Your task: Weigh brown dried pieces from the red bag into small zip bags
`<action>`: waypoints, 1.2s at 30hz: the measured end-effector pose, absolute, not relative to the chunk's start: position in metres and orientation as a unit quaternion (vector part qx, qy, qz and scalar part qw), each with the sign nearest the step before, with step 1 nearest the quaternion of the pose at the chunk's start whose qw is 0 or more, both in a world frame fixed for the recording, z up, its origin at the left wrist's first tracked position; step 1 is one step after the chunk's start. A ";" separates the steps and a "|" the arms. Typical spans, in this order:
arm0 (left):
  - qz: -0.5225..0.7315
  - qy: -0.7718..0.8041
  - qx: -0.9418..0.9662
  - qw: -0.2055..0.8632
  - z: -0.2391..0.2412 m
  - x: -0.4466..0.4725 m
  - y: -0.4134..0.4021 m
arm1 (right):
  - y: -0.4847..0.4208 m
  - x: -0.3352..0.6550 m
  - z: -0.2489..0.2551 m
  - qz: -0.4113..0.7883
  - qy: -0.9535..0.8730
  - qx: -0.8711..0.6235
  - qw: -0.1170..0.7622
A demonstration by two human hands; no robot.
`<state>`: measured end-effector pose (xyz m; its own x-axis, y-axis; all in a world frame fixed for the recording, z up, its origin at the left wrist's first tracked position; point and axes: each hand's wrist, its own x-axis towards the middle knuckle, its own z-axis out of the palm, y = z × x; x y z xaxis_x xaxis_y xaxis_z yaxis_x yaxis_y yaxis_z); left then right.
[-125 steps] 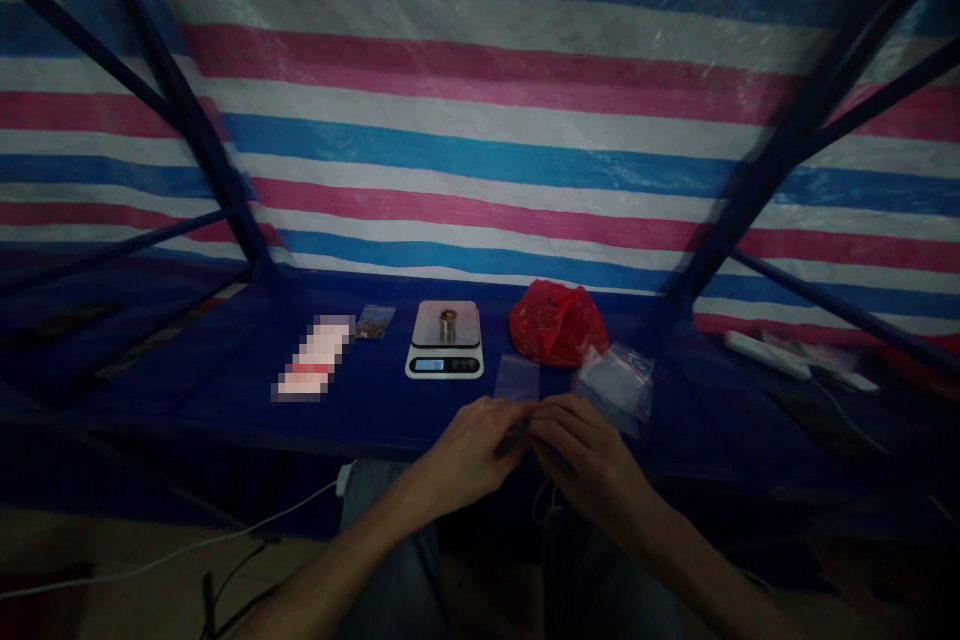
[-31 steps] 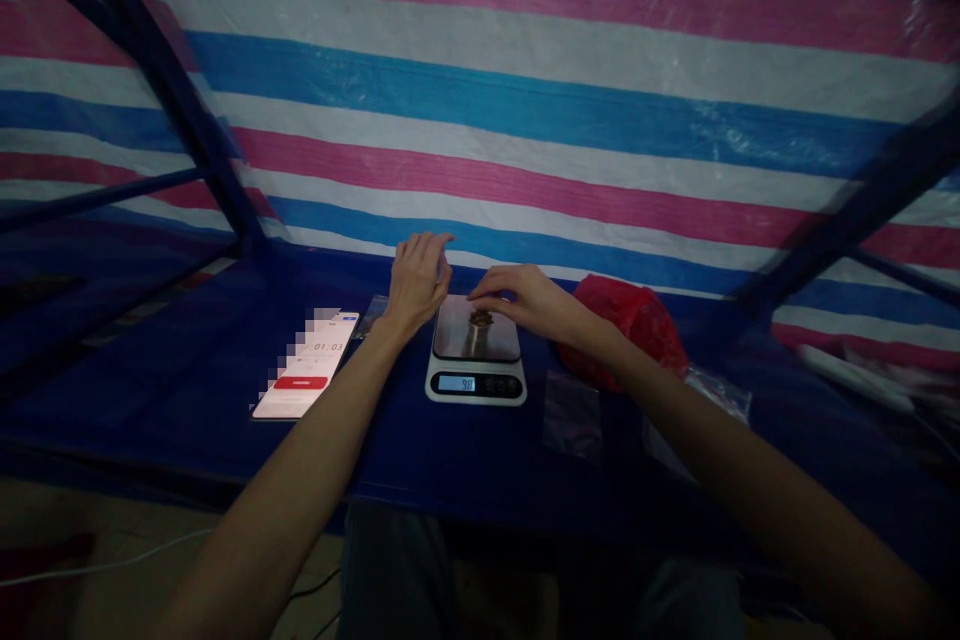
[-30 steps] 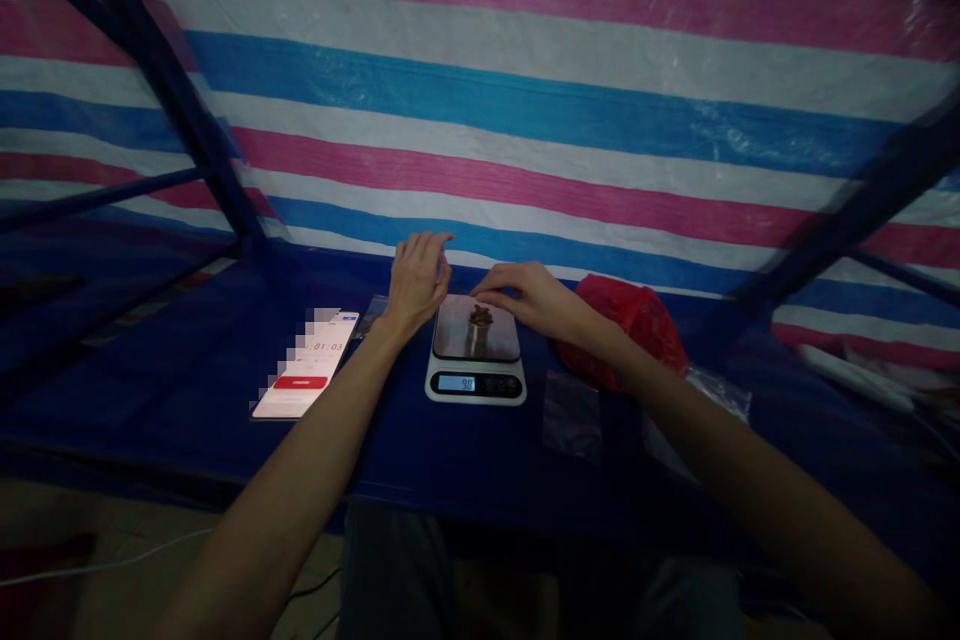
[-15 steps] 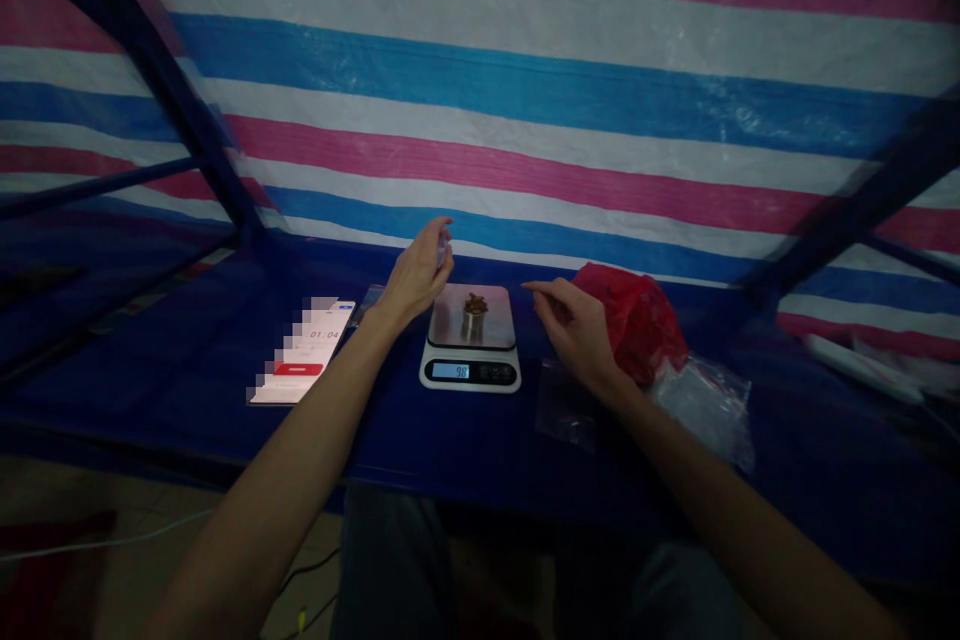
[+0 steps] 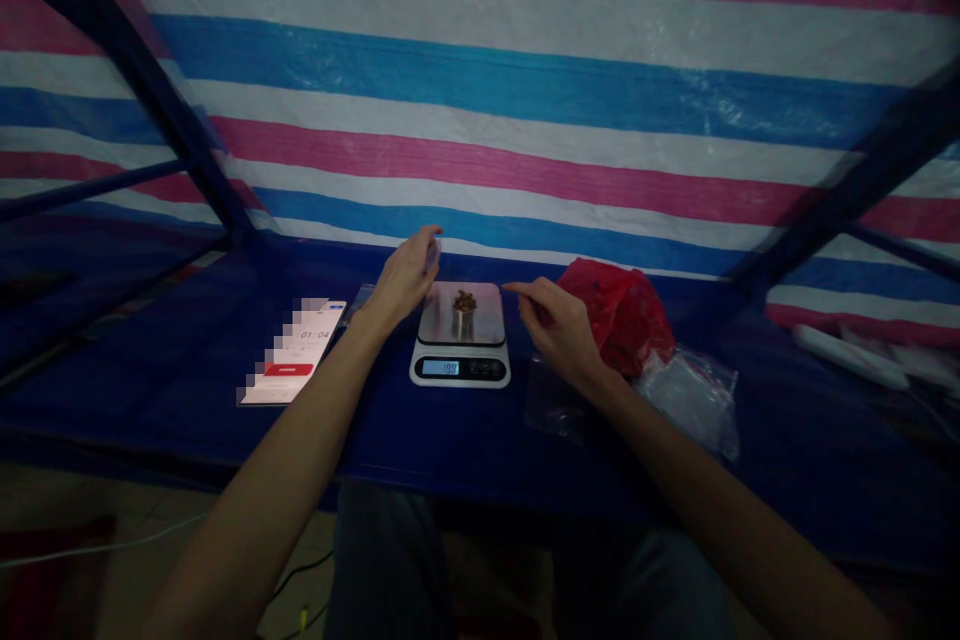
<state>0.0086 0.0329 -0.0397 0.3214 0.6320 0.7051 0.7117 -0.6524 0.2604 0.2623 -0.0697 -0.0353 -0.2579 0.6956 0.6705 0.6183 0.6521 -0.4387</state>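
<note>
A white kitchen scale [image 5: 459, 369] with a steel plate and a lit display sits in front of me on the blue tabletop. On its plate stands a small metal cup [image 5: 463, 323], heaped with brown dried-looking pieces [image 5: 464, 301]. My left hand [image 5: 409, 272] hovers at the plate's upper left, fingers curled around a small clear, whitish thing that is mostly hidden. To the right of the plate is my right hand [image 5: 555, 320], its index finger stretched toward the scale and the others bent. Nothing shows in that hand, and it does not touch the cup.
A lit phone [image 5: 292, 360] showing a timer lies left of the scale. Beyond my right hand are a crumpled red plastic bag [image 5: 622, 315] and clear plastic bags [image 5: 694, 400]. Blue frame bars [image 5: 172, 130] and a striped plastic sheet [image 5: 480, 100] enclose the table.
The view has shifted slightly, moving the scene a little left. My right hand has come slightly nearer the scale. Both hands keep much the same pose, and the cup stays on the plate.
</note>
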 end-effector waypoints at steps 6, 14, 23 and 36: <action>-0.370 -0.430 -0.813 0.128 -0.035 0.008 0.030 | -0.071 0.262 -0.034 0.047 -0.797 -0.411 0.439; -0.367 -0.426 -0.822 0.087 -0.033 0.011 0.025 | -0.063 0.249 -0.039 0.115 -0.837 -0.360 0.395; -0.365 -0.451 -0.812 0.054 -0.031 0.016 0.021 | -0.044 0.222 -0.052 0.126 -0.817 -0.428 0.366; -0.388 -0.435 -0.811 -0.054 -0.033 0.035 0.013 | -0.054 0.229 -0.040 0.192 -0.737 -0.460 0.457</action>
<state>0.0350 0.0127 -0.0334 0.3217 0.7465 0.5825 0.6635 -0.6166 0.4238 0.2295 -0.0537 -0.0404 -0.1593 0.8532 0.4966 0.5017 0.5032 -0.7036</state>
